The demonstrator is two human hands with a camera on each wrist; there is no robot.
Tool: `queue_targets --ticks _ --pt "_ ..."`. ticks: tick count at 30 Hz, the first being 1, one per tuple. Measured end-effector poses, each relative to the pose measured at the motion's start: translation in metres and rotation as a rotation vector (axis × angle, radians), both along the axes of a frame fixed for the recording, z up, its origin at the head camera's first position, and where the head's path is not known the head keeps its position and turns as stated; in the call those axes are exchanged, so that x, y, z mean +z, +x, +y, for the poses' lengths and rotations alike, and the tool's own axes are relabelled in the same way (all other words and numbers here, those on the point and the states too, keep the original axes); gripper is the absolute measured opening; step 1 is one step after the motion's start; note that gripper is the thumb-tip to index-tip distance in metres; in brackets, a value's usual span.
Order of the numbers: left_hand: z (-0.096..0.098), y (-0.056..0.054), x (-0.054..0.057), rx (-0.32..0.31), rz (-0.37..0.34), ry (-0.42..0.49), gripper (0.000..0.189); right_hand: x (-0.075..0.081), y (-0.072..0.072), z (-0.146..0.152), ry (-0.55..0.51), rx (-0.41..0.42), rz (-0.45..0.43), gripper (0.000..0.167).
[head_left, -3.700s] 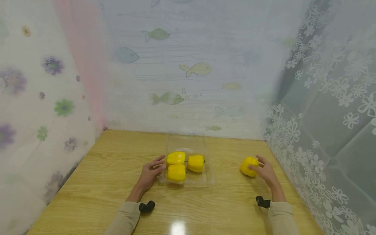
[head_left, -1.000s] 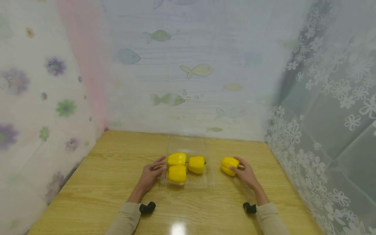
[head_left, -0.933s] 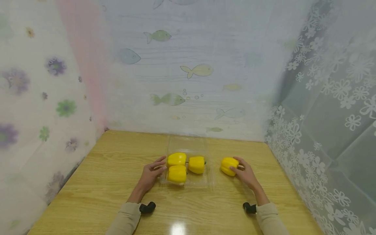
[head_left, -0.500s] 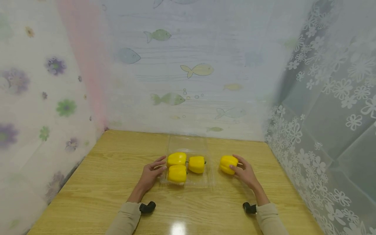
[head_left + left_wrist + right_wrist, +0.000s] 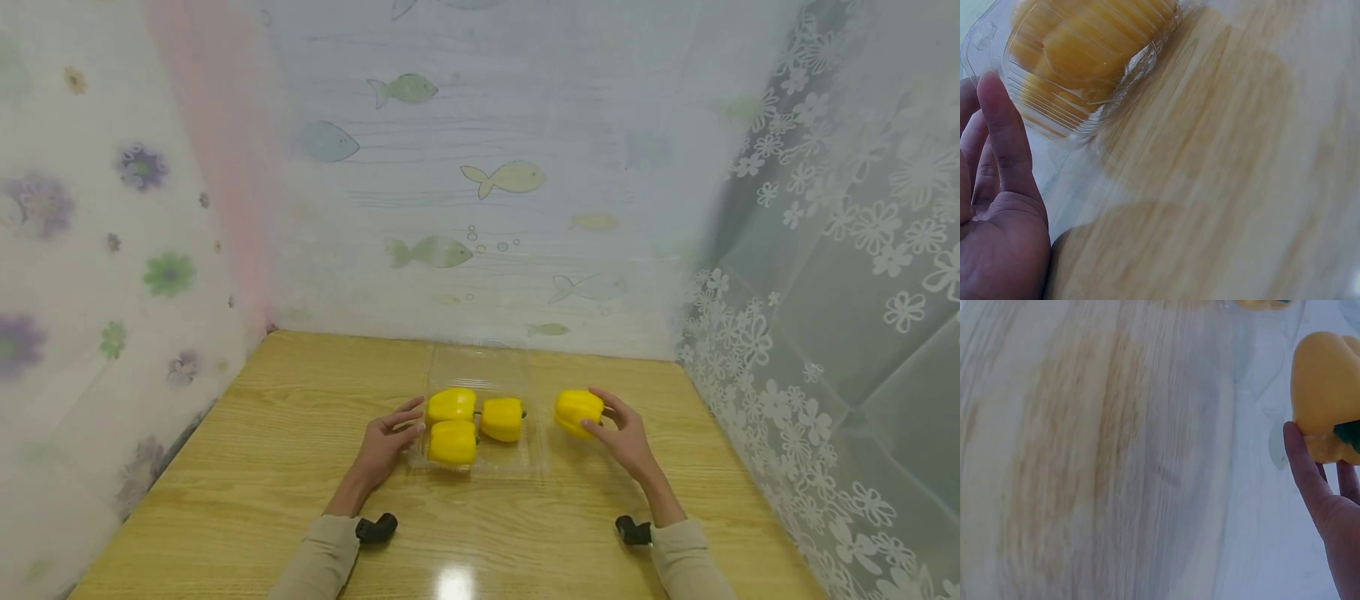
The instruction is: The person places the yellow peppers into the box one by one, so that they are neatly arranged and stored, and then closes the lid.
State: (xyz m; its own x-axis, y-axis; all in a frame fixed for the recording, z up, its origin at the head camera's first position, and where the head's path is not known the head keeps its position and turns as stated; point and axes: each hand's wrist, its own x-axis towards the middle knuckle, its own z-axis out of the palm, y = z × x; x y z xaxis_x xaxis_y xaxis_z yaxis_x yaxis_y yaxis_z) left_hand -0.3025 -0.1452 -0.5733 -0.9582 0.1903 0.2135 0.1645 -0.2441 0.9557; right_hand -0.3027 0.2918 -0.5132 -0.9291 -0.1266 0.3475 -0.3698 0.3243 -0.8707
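Note:
In the head view my right hand grips a yellow bell pepper between thumb and fingers, to the right of a clear plastic clamshell box. The right wrist view shows this pepper with its green stem turned toward the palm, held above the tabletop. Three more yellow bell peppers lie in the box: one at back left, one at front left and one at right. Relaxed fingers of my left hand touch the box's left edge; its thumb meets the rim.
The box's clear lid lies folded back behind it. A wooden table carries everything. Patterned curtains with fish and flowers enclose the back and sides. Black wrist mounts protrude beside both sleeves.
My right hand has carried the pepper from the right side leftward toward the box, and lately slightly up and farther back. The left hand and the peppers in the box have stayed put.

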Motion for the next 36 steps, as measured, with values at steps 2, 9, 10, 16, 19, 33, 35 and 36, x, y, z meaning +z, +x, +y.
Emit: queue_targets --ticks 2,9,10,16,19,33,35,36 --pt "-0.001 0.0 0.0 0.0 -0.001 -0.006 0.043 0.0 0.0 -0.001 -0.012 0.021 0.017 0.058" --pt "0.0 0.0 0.002 0.007 -0.008 0.001 0.044 0.004 0.003 -0.009 -0.069 0.101 0.065 0.058" --pt "0.0 0.0 0.002 0.006 -0.008 0.003 0.044 0.005 0.004 -0.011 -0.082 0.114 0.063 0.059" --pt "0.0 0.001 0.002 0.003 -0.011 0.003 0.044 0.009 0.01 -0.021 -0.124 0.193 0.041 0.06" --pt "0.0 0.001 0.002 0.004 -0.016 0.001 0.044 0.01 0.012 -0.025 -0.12 0.218 0.044 0.06" --pt "0.001 0.002 0.004 0.01 -0.029 0.006 0.045 0.013 0.021 -0.049 -0.134 0.367 0.026 0.058" --pt "0.001 0.002 0.004 0.011 -0.029 0.006 0.044 0.014 0.021 -0.052 -0.121 0.37 0.021 0.058" --pt "0.001 0.002 0.004 0.011 -0.029 0.007 0.044 0.015 0.021 -0.054 -0.118 0.371 0.02 0.057"
